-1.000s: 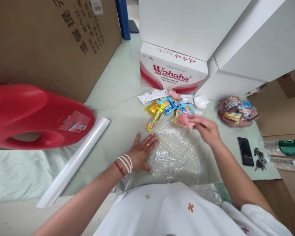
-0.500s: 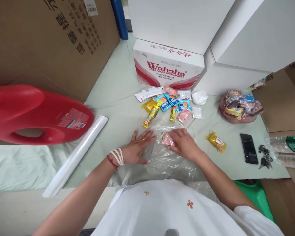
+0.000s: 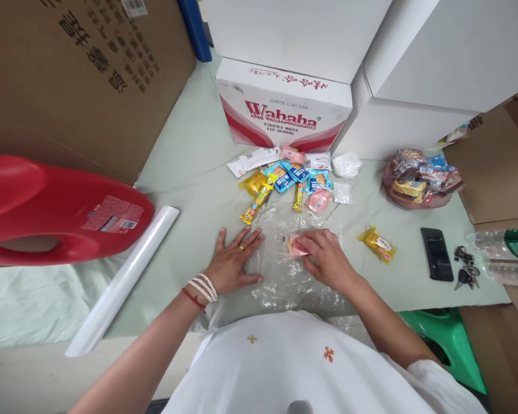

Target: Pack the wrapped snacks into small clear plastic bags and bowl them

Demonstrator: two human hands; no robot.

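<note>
My left hand (image 3: 235,261) lies flat with fingers spread, at the left edge of a clear plastic bag (image 3: 280,287) spread over the table. The fingers of my right hand (image 3: 330,259) close round a small pink wrapped snack (image 3: 297,246) on the plastic. Part of that snack is hidden by the fingers. Beyond the bag sits a pile of packets: a yellow stick packet (image 3: 259,202), blue cracker packets (image 3: 296,171), another pink snack (image 3: 318,200) and white packets (image 3: 265,156). A yellow wrapped snack (image 3: 379,246) lies off to the right.
A white Wahaba-style water carton marked "Wahaha" (image 3: 285,112) stands behind the packets. To the left are a red jug (image 3: 73,201) and a white roll (image 3: 125,276). On the right are a bowl of snacks (image 3: 397,198), a phone (image 3: 437,253), keys (image 3: 468,273) and plastic bottles (image 3: 492,250).
My right hand has shifted slightly right over the plastic, with the pink snack in its fingers. My left hand stays spread at the bag's left side. The whole view has shifted a little.
</note>
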